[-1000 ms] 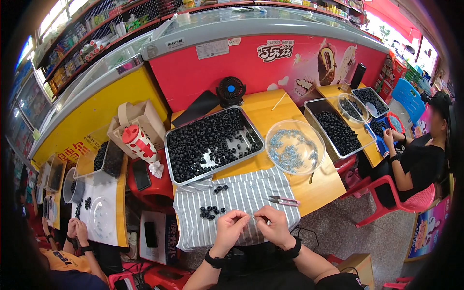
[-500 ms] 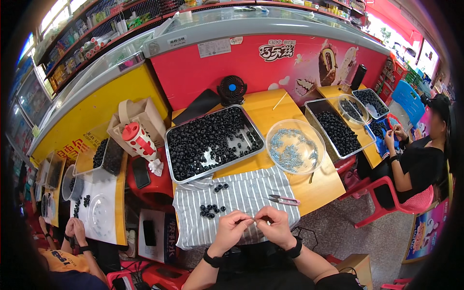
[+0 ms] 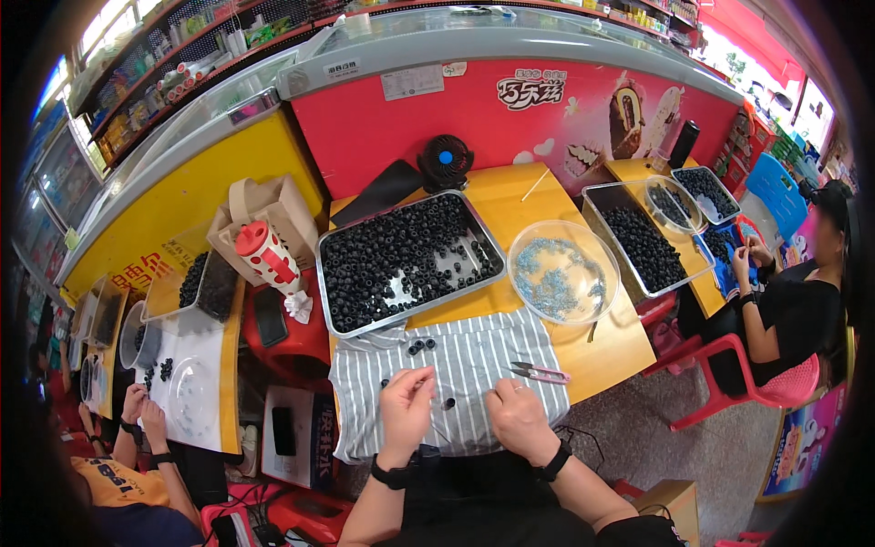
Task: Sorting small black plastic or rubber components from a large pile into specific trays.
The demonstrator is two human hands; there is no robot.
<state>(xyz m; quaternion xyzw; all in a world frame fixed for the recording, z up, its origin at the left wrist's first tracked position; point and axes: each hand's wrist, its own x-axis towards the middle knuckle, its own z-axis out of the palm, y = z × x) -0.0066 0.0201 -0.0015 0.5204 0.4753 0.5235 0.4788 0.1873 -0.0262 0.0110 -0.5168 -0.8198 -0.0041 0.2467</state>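
Observation:
My left hand [image 3: 406, 412] is over the striped grey cloth [image 3: 474, 351], its fingers pinched together; whatever they hold is too small to make out. To its right my right hand [image 3: 522, 417] is closed with the knuckles up, and its fingertips are hidden. Between the hands a single small black ring-like piece [image 3: 449, 403] shows against the cloth; I cannot tell whether it lies there or hangs on a thread. A few more black pieces [image 3: 421, 346] lie beyond my left hand. Thread snips [image 3: 540, 372] with pink handles rest past my right hand.
A metal tray [image 3: 501, 264] of black pieces stands behind the cloth. Beside it is a round clear dish [image 3: 612, 301] with small blue-grey bits. A black fan [image 3: 446, 162] stands at the back. People work at tables on both sides, near a pink chair [image 3: 775, 383].
My hands were together, pinching something small; they have moved apart. A black piece now shows between them. My left hand now covers most of the loose pieces on the cloth.

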